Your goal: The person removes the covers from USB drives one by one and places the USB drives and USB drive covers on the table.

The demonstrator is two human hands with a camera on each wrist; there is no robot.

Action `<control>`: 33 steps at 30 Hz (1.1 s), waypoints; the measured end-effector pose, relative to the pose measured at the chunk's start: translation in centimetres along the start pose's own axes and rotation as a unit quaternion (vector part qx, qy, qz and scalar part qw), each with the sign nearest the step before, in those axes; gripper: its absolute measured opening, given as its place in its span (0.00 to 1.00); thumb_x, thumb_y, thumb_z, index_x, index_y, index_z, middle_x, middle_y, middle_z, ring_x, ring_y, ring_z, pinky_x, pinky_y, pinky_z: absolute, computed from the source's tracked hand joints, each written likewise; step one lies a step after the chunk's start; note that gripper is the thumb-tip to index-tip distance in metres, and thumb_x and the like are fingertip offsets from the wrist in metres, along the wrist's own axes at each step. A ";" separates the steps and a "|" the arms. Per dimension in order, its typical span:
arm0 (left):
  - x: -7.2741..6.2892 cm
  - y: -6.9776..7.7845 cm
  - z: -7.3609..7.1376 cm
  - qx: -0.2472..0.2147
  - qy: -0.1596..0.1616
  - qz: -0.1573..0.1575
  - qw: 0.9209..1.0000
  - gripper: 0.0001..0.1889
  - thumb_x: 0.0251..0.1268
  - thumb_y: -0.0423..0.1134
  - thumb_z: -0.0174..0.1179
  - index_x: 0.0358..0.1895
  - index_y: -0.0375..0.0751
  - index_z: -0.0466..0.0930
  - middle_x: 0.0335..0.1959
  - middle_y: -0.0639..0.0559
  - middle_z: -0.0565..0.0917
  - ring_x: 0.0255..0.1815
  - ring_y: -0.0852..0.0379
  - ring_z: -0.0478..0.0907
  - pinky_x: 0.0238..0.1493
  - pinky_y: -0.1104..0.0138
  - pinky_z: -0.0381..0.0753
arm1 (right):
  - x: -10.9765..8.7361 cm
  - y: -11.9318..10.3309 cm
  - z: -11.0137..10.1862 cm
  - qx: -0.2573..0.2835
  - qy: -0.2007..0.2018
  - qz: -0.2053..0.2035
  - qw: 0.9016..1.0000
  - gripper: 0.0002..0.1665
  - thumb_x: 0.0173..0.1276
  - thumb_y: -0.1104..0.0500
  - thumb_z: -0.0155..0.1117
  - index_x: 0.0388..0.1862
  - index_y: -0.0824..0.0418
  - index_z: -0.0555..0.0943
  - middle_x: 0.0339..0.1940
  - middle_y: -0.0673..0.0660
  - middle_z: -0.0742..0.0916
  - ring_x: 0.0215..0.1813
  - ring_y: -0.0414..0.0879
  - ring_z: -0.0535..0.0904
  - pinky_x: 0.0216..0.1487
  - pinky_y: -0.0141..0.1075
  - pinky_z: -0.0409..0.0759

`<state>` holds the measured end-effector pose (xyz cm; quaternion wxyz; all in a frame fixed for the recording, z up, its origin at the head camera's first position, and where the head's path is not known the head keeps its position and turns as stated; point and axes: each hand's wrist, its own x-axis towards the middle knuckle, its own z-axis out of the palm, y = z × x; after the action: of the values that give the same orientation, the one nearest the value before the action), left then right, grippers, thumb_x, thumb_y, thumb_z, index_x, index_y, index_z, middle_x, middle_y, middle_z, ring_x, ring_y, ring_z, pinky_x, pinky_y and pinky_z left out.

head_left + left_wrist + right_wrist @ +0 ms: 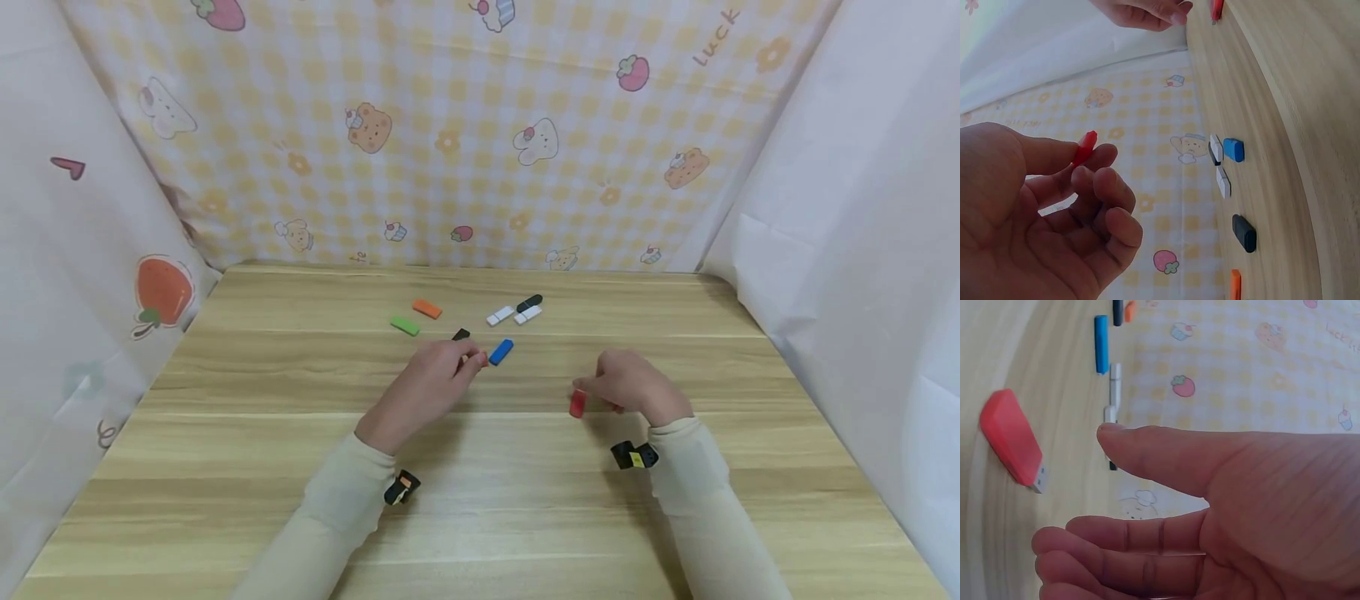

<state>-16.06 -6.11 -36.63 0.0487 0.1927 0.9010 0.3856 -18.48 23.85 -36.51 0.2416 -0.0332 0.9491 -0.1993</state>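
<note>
Between thumb and index finger, my left hand (426,385) pinches a small red cap (1087,147), held above the table; the other fingers curl loosely. My right hand (633,387) hovers low over the table with thumb and fingers apart, holding nothing. Just beside it lies a red USB flash drive (1013,439) with its metal plug bare. A blue flash drive (501,352) rests just beyond the left fingertips. Behind that hand a black flash drive (461,334) is partly hidden in the head view.
Farther back on the wooden table (510,517) lie two white flash drives (500,316), with a dark one (529,302) against them. An orange stick (427,309) and a green stick (405,325) are at the back left. A patterned curtain (450,183) hangs behind the table.
</note>
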 end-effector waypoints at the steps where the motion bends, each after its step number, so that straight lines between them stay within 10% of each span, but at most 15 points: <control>1: 0.1 0.1 0.1 0.000 -0.002 0.002 1.000 0.11 0.86 0.42 0.57 0.49 0.41 0.88 0.22 0.54 0.68 0.21 0.58 0.65 0.24 0.71 0.62 | -0.1 0.0 -0.1 -0.003 0.001 -0.002 1.000 0.25 0.81 0.47 0.65 0.27 0.64 0.84 0.13 0.48 0.73 0.19 0.42 0.67 0.25 0.33 0.65; 9: 1.0 1.0 1.6 0.035 -0.010 0.039 0.999 0.11 0.83 0.39 0.61 0.44 0.39 0.91 0.31 0.52 0.81 0.34 0.55 0.72 0.32 0.70 0.70 | -0.2 -0.4 0.0 -0.006 0.037 -0.004 0.999 0.17 0.78 0.51 0.69 0.38 0.65 0.82 0.26 0.54 0.80 0.30 0.47 0.74 0.31 0.36 0.72; 19: 1.2 1.7 2.7 0.042 -0.016 0.056 0.997 0.12 0.83 0.37 0.61 0.46 0.34 0.92 0.36 0.49 0.87 0.45 0.50 0.77 0.43 0.64 0.78 | 1.5 -0.9 1.7 -0.029 0.029 -0.007 0.999 0.17 0.72 0.56 0.72 0.24 0.62 0.83 0.18 0.50 0.75 0.24 0.44 0.70 0.27 0.33 0.67; 33: 1.9 1.7 3.9 0.052 -0.015 0.075 0.996 0.08 0.78 0.32 0.65 0.43 0.32 0.92 0.37 0.46 0.90 0.37 0.56 0.80 0.37 0.70 0.81 | 1.6 -0.9 1.8 -0.052 0.018 0.001 0.998 0.13 0.69 0.59 0.78 0.32 0.63 0.82 0.28 0.54 0.82 0.30 0.46 0.75 0.31 0.34 0.71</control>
<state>-16.30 -1.65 -38.01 0.0232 0.2673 0.9022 0.3378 -19.11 22.07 -38.30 0.2224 -0.0415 0.9625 -0.1499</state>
